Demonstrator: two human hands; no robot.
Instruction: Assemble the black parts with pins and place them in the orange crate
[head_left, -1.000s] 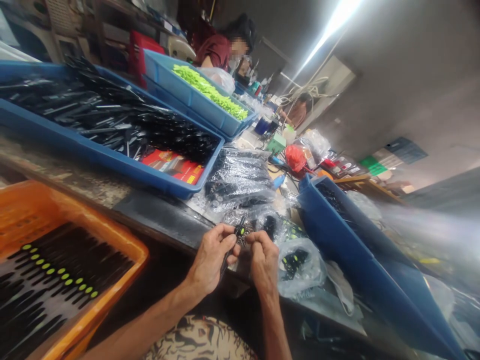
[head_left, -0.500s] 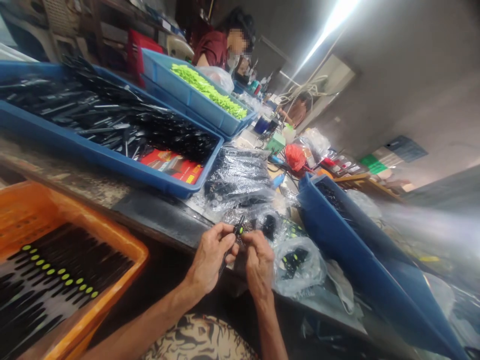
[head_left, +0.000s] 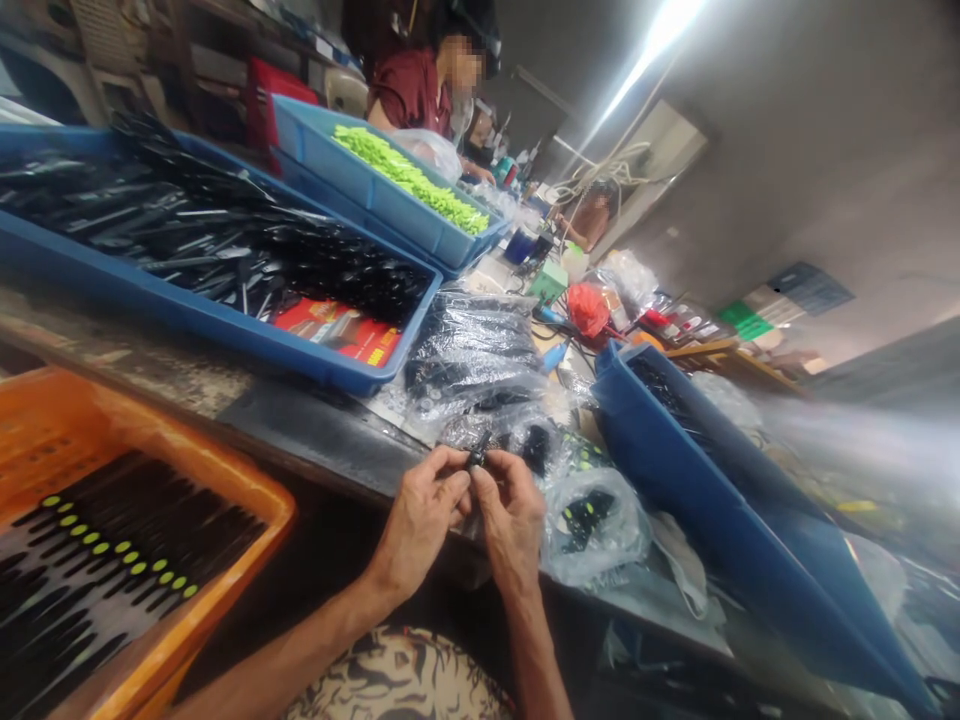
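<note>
My left hand (head_left: 420, 515) is closed, with thumb and fingertips pinching a small black plastic piece (head_left: 478, 455) in front of me. My right hand (head_left: 512, 510) is closed too, its thumb and index finger pressed to the other side of the same piece. Fingers cover most of it, and its exact kind does not show. Just beyond the hands lies a clear bag of black parts (head_left: 480, 340). To the right of my right hand, an open plastic bag (head_left: 626, 535) holds black and yellow-green parts.
A blue bin (head_left: 187, 305) of black parts stands at left, with a blue tray (head_left: 300, 125) of lime-green pieces behind it. An orange crate (head_left: 259, 490) holds rows of black pieces with yellow-green dots. Another blue bin (head_left: 720, 510) leans at right. A person (head_left: 409, 90) sits across the table.
My right thumb and index finger have closed in on the black piece. Its yellow-green dot, visible before, no longer shows. My left hand has stayed nearly in place.
</note>
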